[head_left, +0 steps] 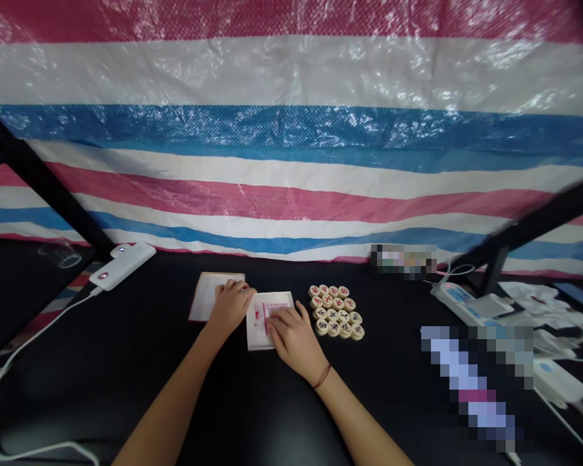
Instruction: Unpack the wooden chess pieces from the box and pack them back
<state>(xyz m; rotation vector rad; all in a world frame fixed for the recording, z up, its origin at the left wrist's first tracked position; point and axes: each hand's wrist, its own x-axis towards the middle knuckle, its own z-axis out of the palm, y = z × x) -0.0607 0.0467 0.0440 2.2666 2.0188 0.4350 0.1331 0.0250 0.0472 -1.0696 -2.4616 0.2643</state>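
Note:
A shallow white box point(260, 340) lies on the black table, with a sheet printed in pink lines point(274, 307) inside it. My left hand point(229, 304) has its fingers curled at the box's upper left corner and closed on its edge. Stretched over the sheet is my right hand point(294, 333), fingers apart and lying flat on it, with a thin cord round the wrist. To the left, partly behind my left hand, is a second shallow tray or lid point(206, 298) with a white inside. Just right of my right hand stand round Chinese chess pieces point(339, 315) in rows, some red-marked, some dark-marked.
A white power bank point(124, 265) with a cable lies at the back left, near a clear cup point(68, 255). On the right are a power strip point(461, 301), tangled cables and blurred objects. A striped tarp point(291, 194) hangs behind the table point(252, 414).

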